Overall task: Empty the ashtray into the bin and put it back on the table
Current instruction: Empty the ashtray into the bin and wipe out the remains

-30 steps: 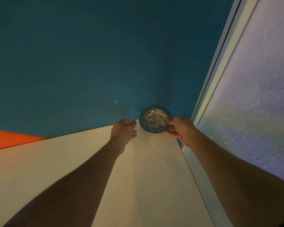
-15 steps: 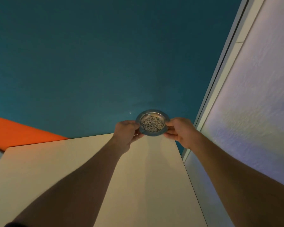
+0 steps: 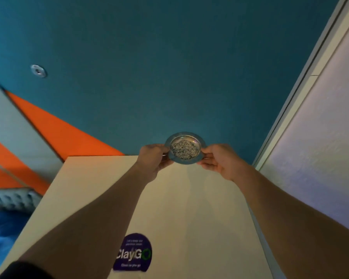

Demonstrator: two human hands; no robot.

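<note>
- Low in the frame, a purple round sticker (image 3: 133,253) lies on the pale beige table (image 3: 189,218).
- At centre, your left hand (image 3: 152,161) and right hand (image 3: 220,161) pinch opposite rims of the round metal ashtray (image 3: 185,148), filled with grey ash, above the table's far edge.
- You seem to be carrying it off; keep it level. No bin shows.

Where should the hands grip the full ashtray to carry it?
By the flat rim of the ashtray, from opposite sides, as the left hand and right hand do now: the shallow bowl holds loose ash, so it likely must stay level.
</note>
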